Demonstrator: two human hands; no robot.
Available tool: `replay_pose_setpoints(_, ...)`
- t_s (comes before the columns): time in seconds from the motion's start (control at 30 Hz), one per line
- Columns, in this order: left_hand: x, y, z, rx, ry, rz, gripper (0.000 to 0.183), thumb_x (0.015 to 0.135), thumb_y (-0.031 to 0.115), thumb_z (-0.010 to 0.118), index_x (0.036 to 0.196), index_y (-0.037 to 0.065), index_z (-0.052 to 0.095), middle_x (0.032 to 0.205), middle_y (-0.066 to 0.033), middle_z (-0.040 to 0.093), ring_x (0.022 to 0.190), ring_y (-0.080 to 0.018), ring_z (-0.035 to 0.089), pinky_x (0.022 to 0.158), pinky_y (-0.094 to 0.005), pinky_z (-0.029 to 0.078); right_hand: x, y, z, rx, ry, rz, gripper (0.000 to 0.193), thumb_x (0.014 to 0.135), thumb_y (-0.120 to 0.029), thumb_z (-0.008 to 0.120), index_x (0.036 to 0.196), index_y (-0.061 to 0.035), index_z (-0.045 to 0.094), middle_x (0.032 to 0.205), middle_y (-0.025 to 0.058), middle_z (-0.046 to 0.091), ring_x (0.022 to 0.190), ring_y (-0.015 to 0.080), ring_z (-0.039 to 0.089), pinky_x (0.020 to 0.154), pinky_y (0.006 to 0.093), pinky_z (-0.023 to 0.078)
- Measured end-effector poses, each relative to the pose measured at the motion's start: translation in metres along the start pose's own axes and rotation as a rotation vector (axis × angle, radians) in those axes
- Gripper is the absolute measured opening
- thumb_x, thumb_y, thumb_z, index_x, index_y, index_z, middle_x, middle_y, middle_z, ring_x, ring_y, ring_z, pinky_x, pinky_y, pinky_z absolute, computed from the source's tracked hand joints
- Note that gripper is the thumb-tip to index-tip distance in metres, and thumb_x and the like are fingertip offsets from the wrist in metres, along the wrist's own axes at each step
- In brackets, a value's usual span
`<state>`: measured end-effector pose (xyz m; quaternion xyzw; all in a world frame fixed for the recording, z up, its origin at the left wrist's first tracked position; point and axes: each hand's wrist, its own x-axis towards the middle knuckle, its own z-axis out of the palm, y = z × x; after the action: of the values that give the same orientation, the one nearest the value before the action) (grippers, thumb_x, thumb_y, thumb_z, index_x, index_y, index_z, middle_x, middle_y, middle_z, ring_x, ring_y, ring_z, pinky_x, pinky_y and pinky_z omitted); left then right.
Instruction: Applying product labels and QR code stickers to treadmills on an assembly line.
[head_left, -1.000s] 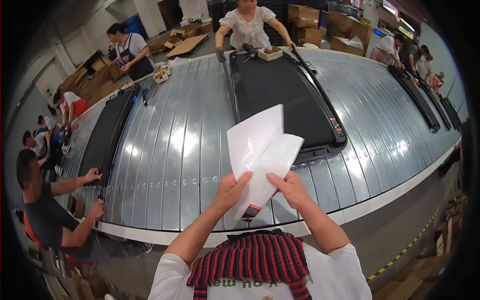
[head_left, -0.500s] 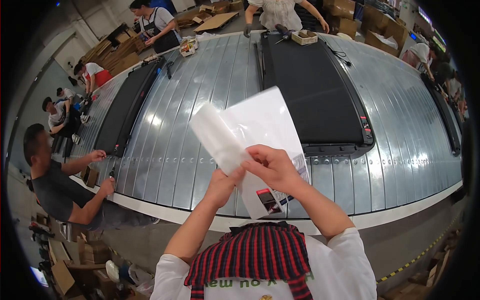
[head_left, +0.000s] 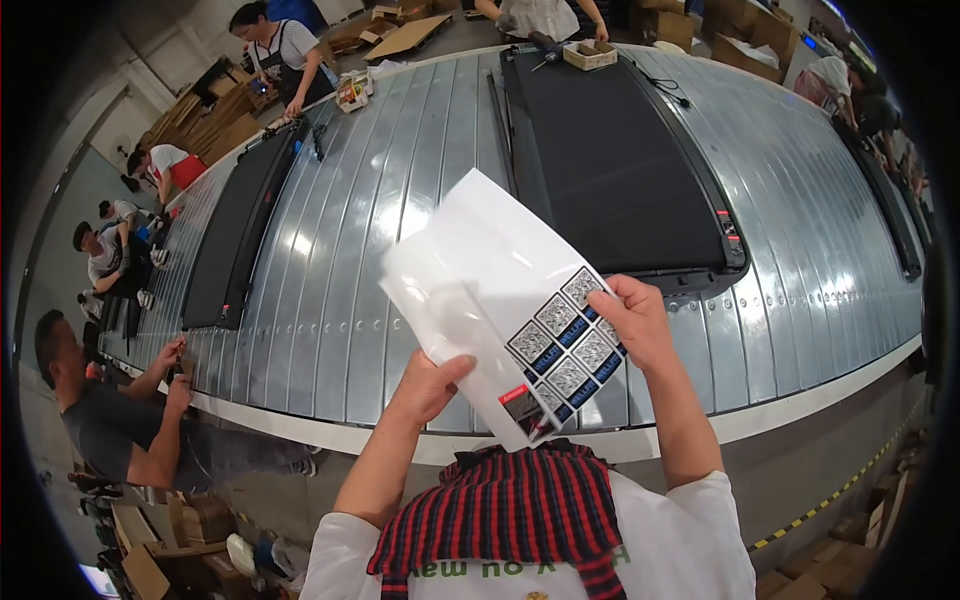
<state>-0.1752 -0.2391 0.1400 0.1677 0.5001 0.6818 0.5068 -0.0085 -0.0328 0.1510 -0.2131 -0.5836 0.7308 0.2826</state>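
At far left a seated worker (head_left: 110, 420) leans on the near edge of the metal line (head_left: 400, 200), both of that person's hands at its rim; half a second ago the same person sat higher in view, so the view has shifted. A black deck (head_left: 235, 240) lies on the line just beyond that worker.

The left hand (head_left: 425, 385) pinches the lower edge of a clear bag (head_left: 460, 310), thumb on top and fingers beneath. Half a second ago this hand sat close against the right one under a rolled-up bag; now the bag lies spread flat against the white sheet (head_left: 510, 290) and the two hands are apart.

The sheet is held up over the near edge of the line, tilted, its printed squares and red label at its lower right. It has turned since the earlier frame, when the label sat at its bottom edge.

The right hand (head_left: 630, 320) grips the sheet's right edge, fingers curled over it.

Behind the sheet a larger black deck (head_left: 610, 160) rests on the line, a small box (head_left: 590, 55) at its far end.
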Motion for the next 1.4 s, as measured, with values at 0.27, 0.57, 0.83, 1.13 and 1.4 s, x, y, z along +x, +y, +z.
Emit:
replay_pose_setpoints(0.27,-0.011,0.001,-0.013,-0.061,0.049,0.025,0.048,0.069,0.015,0.07,0.111,0.003,0.049,0.104,-0.0049,0.056,0.097,-0.017,0.052,0.086,-0.0299,0.041,0.009,0.018,0.011,-0.775,0.302,-0.45,0.017,0.071,-0.008,0.063,0.086,-0.0029,0.058,0.078,0.0048,0.059,0.075,0.0178,0.056,0.069,0.0288,0.042)
replay_pose_setpoints(0.57,-0.016,-0.013,-0.019,-0.138,0.029,0.057,0.045,0.069,0.009,0.07,0.109,0.003,0.05,0.096,-0.0049,0.057,0.087,-0.017,0.055,0.076,-0.0303,0.045,-0.039,0.02,0.079,-0.718,-0.162,-0.652,0.023,0.065,-0.011,0.068,0.085,-0.0056,0.057,0.08,0.0068,0.057,0.073,0.0247,0.055,0.063,0.0328,0.045)
replay_pose_setpoints(0.83,-0.026,-0.016,-0.02,0.075,-0.002,0.081,0.031,0.073,0.005,0.065,0.101,0.001,0.054,0.095,-0.0074,0.058,0.086,-0.0191,0.056,0.075,-0.0316,0.045,-0.041,0.022,0.096,-0.51,-0.238,-0.544,0.027,0.064,-0.003,0.067,0.089,-0.0021,0.057,0.086,0.0094,0.059,0.075,0.0235,0.057,0.065,0.03,0.047)
replay_pose_setpoints(1.13,-0.035,-0.063,-0.1,-0.112,0.328,-0.011,0.032,0.078,0.003,0.056,0.11,0.004,0.047,0.102,-0.0058,0.056,0.092,-0.0183,0.055,0.08,-0.0326,0.045,-0.037,0.161,-0.021,-1.064,0.263,-0.232,0.043,0.07,-0.021,0.063,0.105,-0.0006,0.049,0.111,0.0181,0.048,0.104,0.0337,0.045,0.088,0.0415,0.036)
replay_pose_setpoints(1.4,-0.03,-0.063,-0.115,-0.145,0.351,-0.077,0.034,0.079,0.003,0.056,0.111,0.005,0.047,0.105,-0.0051,0.055,0.097,-0.0182,0.053,0.084,-0.033,0.044,-0.033,0.176,0.0,-0.82,0.158,-0.058,0.065,0.065,-0.032,0.069,0.115,0.0,0.042,0.113,0.0218,0.046,0.104,0.0366,0.044,0.09,0.0391,0.035)
